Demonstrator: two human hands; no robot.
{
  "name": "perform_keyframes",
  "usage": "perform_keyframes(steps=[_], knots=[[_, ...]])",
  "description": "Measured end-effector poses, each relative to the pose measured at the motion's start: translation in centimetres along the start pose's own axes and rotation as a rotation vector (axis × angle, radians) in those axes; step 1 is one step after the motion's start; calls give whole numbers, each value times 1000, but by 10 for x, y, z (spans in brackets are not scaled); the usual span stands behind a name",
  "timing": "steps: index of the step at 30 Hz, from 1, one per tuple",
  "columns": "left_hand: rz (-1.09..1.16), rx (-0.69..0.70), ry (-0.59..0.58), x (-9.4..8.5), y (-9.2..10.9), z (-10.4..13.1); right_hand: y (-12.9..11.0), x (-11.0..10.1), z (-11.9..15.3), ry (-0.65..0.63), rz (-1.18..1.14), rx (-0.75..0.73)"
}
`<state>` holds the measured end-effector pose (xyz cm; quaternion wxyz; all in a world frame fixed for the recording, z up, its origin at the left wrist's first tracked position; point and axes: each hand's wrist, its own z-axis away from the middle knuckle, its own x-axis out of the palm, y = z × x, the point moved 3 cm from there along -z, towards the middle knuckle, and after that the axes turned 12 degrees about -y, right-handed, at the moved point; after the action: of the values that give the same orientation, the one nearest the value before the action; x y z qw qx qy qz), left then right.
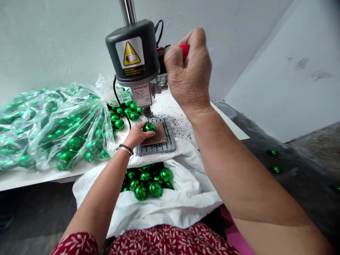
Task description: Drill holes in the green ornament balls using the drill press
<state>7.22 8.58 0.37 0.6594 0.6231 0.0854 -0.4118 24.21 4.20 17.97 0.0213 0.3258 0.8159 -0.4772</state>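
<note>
A grey and black bench drill (132, 53) stands on the white table, its chuck (147, 112) just above a green shiny ball (149, 128). My left hand (138, 135) grips that ball with thumb and fingers, over a brown board (159, 134) lying on the drill's grey base plate (170, 144). My right hand (190, 67) is raised to the right of the drill head, its fingers wrapped round a red handle (184, 52). Dark shavings are scattered on the board and the table.
A clear plastic bag (58, 131) full of green balls lies on the table (39, 177) at the left. Loose green balls (119, 124) sit beside it. A white cloth sack (186, 191) in front holds more balls. A few balls (275, 170) are on the floor at right.
</note>
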Motion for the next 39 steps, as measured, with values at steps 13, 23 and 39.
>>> perform_keyframes(steps=[13,23,39], knots=[[102,-6,2,13,-5,0,9,0,13,38,-30,-59],[89,13,16,16,-11,-2,35,0,45,113,130,-149],[57,15,27,14,-2,7,57,13,73,255,95,-209]])
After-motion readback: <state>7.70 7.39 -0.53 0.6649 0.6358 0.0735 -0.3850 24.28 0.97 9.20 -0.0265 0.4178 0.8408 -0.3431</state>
